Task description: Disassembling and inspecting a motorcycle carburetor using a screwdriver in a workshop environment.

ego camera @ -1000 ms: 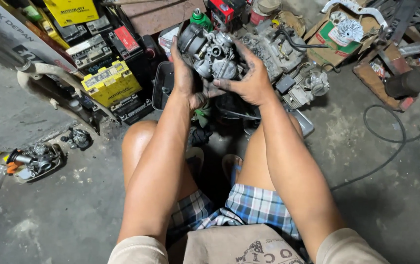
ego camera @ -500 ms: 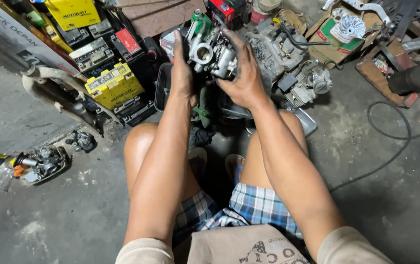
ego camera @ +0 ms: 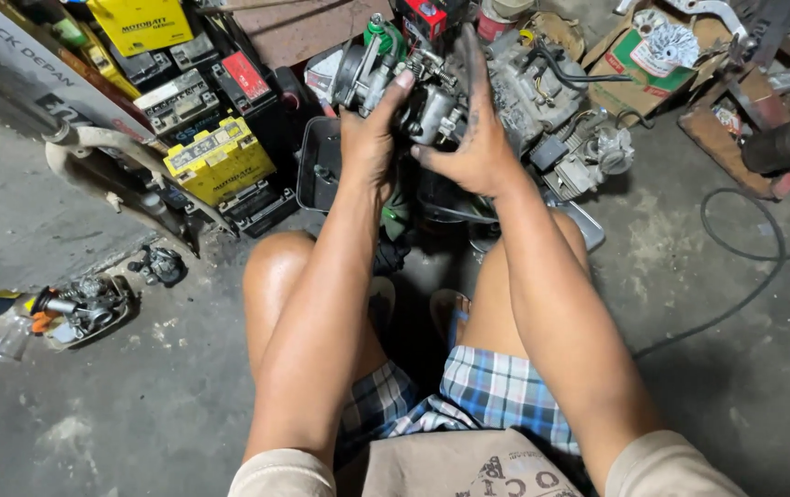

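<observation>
Between both raised hands, a grey metal carburetor (ego camera: 410, 87) is held above the knees: the left hand (ego camera: 369, 138) wraps its near-left side with the thumb up, and the right hand (ego camera: 476, 147) clasps its right side, fingers extended upward. Its long axis appears to run left to right, the round throat facing left and the green cap (ego camera: 382, 35) upward. Judged risk: greasy fingers could let it slip, dropping it onto the black tray (ego camera: 317, 166) or the concrete floor (ego camera: 708, 368).
</observation>
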